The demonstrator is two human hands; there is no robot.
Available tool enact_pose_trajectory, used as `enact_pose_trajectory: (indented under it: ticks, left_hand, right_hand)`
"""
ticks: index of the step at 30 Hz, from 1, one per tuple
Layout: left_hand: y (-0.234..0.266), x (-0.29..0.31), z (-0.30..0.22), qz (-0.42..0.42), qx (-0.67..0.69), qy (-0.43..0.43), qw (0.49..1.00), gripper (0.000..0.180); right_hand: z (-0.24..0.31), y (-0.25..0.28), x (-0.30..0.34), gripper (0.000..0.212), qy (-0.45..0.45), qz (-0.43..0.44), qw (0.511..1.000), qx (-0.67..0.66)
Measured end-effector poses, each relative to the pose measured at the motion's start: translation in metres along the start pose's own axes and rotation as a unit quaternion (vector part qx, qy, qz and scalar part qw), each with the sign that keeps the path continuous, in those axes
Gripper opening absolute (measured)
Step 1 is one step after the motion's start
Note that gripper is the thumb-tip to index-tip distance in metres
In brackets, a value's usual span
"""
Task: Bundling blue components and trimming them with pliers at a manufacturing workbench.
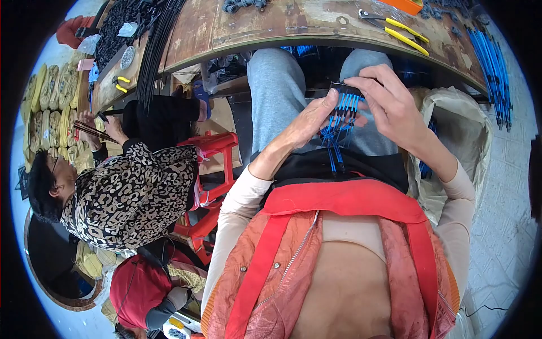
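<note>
Over my lap, a bundle of thin blue rods with black joints (342, 116) hangs between my hands, its lower ends pointing toward my waist. Along its top runs a short black strip (346, 88). My left hand (312, 121) grips the bundle from the left, thumb up near the strip and its other fingers partly hidden behind the rods. The thumb and fingers of my right hand (389, 100) pinch the strip's right end. What joins the strip to the rods is too small to make out.
Ahead is a worn wooden table (282, 28) bearing yellow-handled pliers (403, 37) and long black rods (161, 51). More blue rods (490, 73) lie at its right end. A lined sack (460, 130) stands at my right. At left, a co-worker (130, 186) holds brown rods near red stools (212, 169).
</note>
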State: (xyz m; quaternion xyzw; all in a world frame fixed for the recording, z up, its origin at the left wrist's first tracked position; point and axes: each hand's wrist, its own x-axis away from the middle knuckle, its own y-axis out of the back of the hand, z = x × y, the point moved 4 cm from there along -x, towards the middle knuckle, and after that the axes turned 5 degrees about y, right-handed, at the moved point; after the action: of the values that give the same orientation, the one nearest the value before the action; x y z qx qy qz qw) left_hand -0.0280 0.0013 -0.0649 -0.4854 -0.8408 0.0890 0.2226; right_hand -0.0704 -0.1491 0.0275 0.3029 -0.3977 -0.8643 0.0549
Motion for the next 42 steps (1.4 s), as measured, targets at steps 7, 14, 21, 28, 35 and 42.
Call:
enact_pose_trajectory:
  ticks: [7,14,21,28,35,42]
  left_hand:
    - [-0.005,-0.01,0.001,0.023,-0.009,-0.005,1.0,0.071]
    - [0.02,-0.05,-0.035,-0.079,0.02,-0.06,0.995,0.027]
    - [0.027,-0.073,-0.08,-0.137,-0.106,-0.215,0.961,0.023]
    - [0.032,-0.065,-0.098,-0.091,-0.075,-0.113,0.987,0.026]
    - [0.022,-0.057,-0.11,-0.09,-0.256,-0.205,0.94,0.021]
    - [0.039,-0.065,-0.102,-0.139,-0.223,-0.205,0.943,0.021]
  right_hand:
    - [-0.004,0.006,-0.01,0.034,-0.008,-0.06,0.995,-0.075]
    - [-0.132,0.087,-0.067,0.022,-0.012,-0.169,0.984,0.046]
    - [-0.252,0.109,-0.109,0.019,-0.158,0.101,0.95,0.251]
    - [-0.272,0.118,-0.105,0.021,-0.166,0.106,0.956,0.218]
    - [-0.261,0.117,-0.095,0.021,-0.163,0.019,0.972,0.169]
    - [-0.129,0.097,-0.091,0.017,-0.076,-0.082,0.99,0.09]
